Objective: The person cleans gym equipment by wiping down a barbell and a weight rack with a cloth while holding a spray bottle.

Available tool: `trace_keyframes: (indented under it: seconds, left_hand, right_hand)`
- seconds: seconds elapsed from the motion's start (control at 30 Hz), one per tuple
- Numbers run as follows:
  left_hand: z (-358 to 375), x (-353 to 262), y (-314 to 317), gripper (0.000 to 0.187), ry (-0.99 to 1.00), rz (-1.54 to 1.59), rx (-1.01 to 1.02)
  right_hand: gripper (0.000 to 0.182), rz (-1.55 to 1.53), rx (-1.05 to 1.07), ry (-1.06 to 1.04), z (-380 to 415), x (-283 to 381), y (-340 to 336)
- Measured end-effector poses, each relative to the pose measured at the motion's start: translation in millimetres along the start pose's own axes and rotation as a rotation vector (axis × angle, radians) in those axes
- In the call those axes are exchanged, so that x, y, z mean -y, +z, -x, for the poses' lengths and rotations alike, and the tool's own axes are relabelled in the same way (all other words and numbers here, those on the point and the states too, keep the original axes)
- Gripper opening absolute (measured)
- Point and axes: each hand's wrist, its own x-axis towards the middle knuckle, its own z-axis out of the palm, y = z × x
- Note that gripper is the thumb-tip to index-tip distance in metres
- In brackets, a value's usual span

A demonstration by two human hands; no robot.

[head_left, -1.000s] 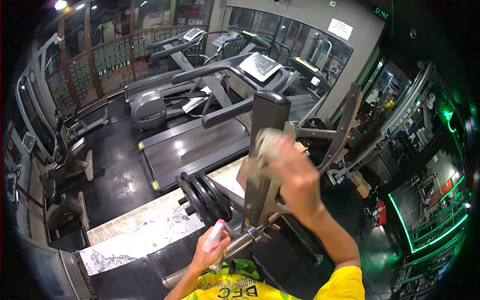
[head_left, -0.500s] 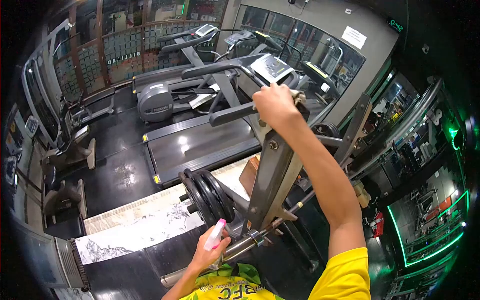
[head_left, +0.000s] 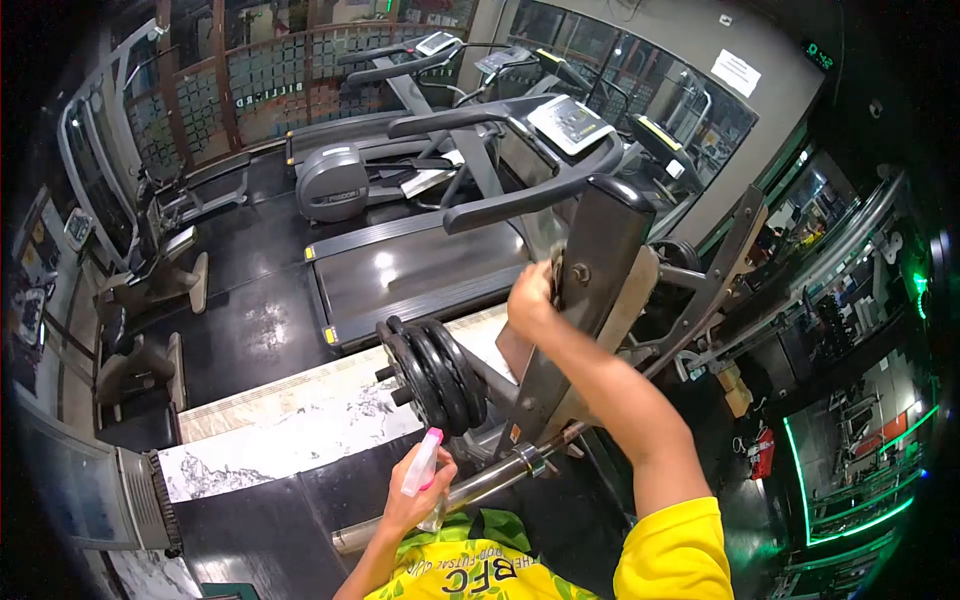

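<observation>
My left hand (head_left: 418, 485) is wrapped round a clear spray bottle (head_left: 423, 465) with a pink nozzle, held low by the yellow shirt. My right hand (head_left: 532, 300) presses a cloth (head_left: 557, 270), mostly hidden by the fingers, against the left side of a dark metal upright (head_left: 598, 260) with a rounded top. Black weight plates (head_left: 435, 378) hang on a peg left of the upright's base. A metal barbell (head_left: 490, 482) runs diagonally below the upright, close to my left hand.
Beyond the upright stand a treadmill (head_left: 415, 277) and an elliptical machine (head_left: 332, 183). Another exercise machine (head_left: 150, 280) is at the left. A marble-patterned strip (head_left: 300, 435) crosses the floor. Further right are a second upright (head_left: 722, 250) and a red object (head_left: 762, 453).
My right hand has moved down from the top of the upright to its left side, baring the rounded top. The view has shifted slightly. My left hand still holds the bottle.
</observation>
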Motion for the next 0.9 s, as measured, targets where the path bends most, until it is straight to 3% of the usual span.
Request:
trace_keyframes:
  seconds: [0.13, 0.2, 0.27, 0.37, 0.47, 0.53, 0.6, 0.67, 0.73, 0.8, 0.83, 0.87, 0.9]
  left_hand:
    - [5, 1, -9, 0.019, -0.009, 0.013, -0.038]
    - [7, 5, -13, 0.020, -0.023, -0.011, -0.037]
    - [9, 5, -16, 0.019, -0.034, -0.010, -0.062]
    - [12, 2, -19, 0.017, -0.045, 0.001, -0.096]
    - [11, 1, -19, 0.016, -0.047, -0.012, -0.114]
    - [10, 0, -19, 0.016, -0.048, -0.033, -0.115]
    - [8, -2, -17, 0.016, -0.021, -0.047, -0.105]
    - [4, -2, -13, 0.016, -0.024, -0.016, -0.086]
    - [1, -1, -10, 0.016, -0.025, 0.014, -0.070]
    - [-2, 0, -5, 0.017, -0.023, 0.008, -0.040]
    - [-3, 0, -3, 0.017, -0.018, 0.008, -0.028]
    - [-4, -2, -2, 0.018, -0.013, 0.022, 0.000]
    - [-4, -4, 1, 0.019, -0.007, 0.036, 0.023]
  right_hand:
    - [0.036, -0.011, -0.074, 0.140, -23, 105, 84]
    - [0.034, -0.021, -0.030, 0.083, -3, 126, 89]
    - [0.034, -0.135, 0.046, -0.104, 5, 138, 98]
    - [0.033, -0.193, 0.129, -0.145, -5, 179, 128]
    - [0.033, -0.224, 0.108, -0.201, 0, 201, 144]
    - [0.030, -0.088, 0.106, -0.189, -9, 223, 158]
    - [0.028, -0.116, 0.064, -0.305, -9, 228, 168]
    - [0.023, -0.289, -0.035, -0.174, -4, 219, 175]
    - [0.022, -0.801, -0.098, -0.322, 1, 195, 163]
    - [0.026, -1.096, -0.029, -0.782, 19, 145, 118]
    - [0.034, -1.313, -0.065, -0.800, 23, 144, 116]
    - [0.038, -1.335, -0.186, -0.606, 55, 117, 89]
    - [0.042, -1.351, -0.298, -0.540, 67, 100, 77]
